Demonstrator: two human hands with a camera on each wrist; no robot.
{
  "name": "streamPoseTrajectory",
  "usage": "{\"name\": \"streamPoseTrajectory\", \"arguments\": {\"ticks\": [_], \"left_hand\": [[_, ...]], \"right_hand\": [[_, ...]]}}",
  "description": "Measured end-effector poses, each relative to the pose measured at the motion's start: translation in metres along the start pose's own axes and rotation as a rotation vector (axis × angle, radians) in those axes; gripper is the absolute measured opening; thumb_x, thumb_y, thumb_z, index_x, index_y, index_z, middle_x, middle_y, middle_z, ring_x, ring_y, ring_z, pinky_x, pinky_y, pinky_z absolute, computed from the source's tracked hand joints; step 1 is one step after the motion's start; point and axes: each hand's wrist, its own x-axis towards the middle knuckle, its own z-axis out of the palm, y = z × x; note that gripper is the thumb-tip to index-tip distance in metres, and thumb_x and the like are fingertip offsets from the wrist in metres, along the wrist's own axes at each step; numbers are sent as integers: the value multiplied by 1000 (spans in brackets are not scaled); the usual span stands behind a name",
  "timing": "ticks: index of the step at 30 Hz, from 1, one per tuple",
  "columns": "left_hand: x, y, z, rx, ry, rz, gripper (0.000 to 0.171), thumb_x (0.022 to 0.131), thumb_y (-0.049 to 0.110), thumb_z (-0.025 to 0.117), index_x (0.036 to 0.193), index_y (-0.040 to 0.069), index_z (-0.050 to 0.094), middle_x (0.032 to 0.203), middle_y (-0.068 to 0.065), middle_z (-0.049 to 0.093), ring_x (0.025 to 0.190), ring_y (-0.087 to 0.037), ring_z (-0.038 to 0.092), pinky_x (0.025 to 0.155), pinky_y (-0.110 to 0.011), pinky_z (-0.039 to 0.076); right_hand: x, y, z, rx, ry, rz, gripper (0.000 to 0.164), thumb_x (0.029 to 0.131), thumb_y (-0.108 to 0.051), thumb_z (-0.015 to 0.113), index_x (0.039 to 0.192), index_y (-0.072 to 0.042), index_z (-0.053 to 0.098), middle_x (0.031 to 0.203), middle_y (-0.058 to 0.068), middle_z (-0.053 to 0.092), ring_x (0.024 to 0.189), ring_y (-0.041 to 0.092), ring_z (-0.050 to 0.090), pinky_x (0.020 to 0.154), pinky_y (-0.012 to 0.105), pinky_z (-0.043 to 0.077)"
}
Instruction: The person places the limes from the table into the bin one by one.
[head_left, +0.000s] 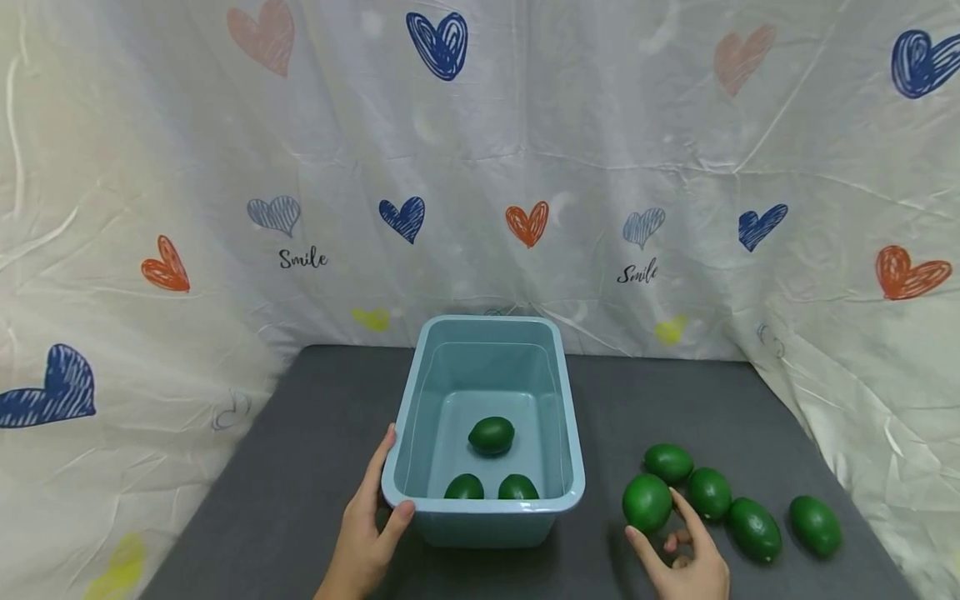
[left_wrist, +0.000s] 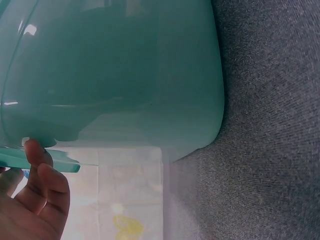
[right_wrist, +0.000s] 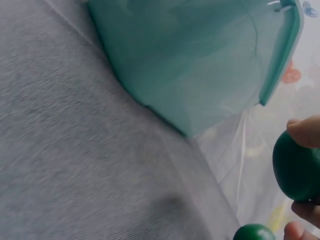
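Observation:
A blue-green plastic bin (head_left: 487, 529) stands on the grey table, with three green limes (head_left: 491, 435) visible inside it. My left hand (head_left: 363, 525) grips the bin's rim at the near left corner, thumb on the near edge and fingers along the left side. In the left wrist view, fingers (left_wrist: 52, 187) curl beneath the rim. To the right of the bin, my right hand (head_left: 686, 554) pinches a lime (head_left: 647, 503) between thumb and fingers. The right wrist view shows this held lime (right_wrist: 295, 167) raised off the table. The near wall hides parts of two limes in the bin.
Several more limes (head_left: 753, 529) lie on the table (head_left: 322, 433) around and to the right of my right hand. A pale cloth (head_left: 480, 167) printed with hearts hangs behind the table and along its sides.

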Motion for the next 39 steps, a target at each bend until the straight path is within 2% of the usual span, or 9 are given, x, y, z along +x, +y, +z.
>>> {"name": "streamPoseTrajectory", "arguments": {"ticks": [7,13,25,29,35,39], "left_hand": [[-2,0,-1,6,3,14,84,102,10,66,171,29,23,174,1,29,147,2,37,106,-9,35],[3,0,-3,37,-8,32,85,101,12,66,171,30,21,174,1,29,149,1,35,107,-11,34],[1,3,-2,51,-12,-15,83,103,15,65,172,27,19,175,-3,28,149,4,33,108,-11,31],[1,3,-2,46,-9,-12,83,103,15,64,172,26,20,175,-1,28,149,3,33,108,-10,31],[1,3,-3,32,-5,-5,83,103,15,64,171,31,20,175,4,27,150,3,32,109,-9,29],[0,3,-2,30,-2,3,84,102,13,64,171,30,20,174,2,28,150,4,32,109,-8,29]], "right_hand": [[1,-10,-2,30,9,-58,75,83,-33,93,149,-17,61,80,10,57,44,10,26,46,31,35],[6,-19,-1,63,57,-102,74,83,-31,93,149,-16,62,82,11,58,43,11,28,46,31,35],[11,-26,0,95,37,-113,77,83,-31,94,151,-17,60,85,12,60,41,11,28,44,30,35],[10,-31,1,103,55,-161,77,82,-28,95,150,-17,61,84,13,60,40,9,27,44,29,35],[9,-37,3,128,75,-234,78,80,-25,96,150,-16,61,82,12,59,40,4,24,42,26,34],[9,-39,4,144,77,-254,78,80,-24,96,150,-16,61,82,11,58,40,3,23,42,25,33]]}}
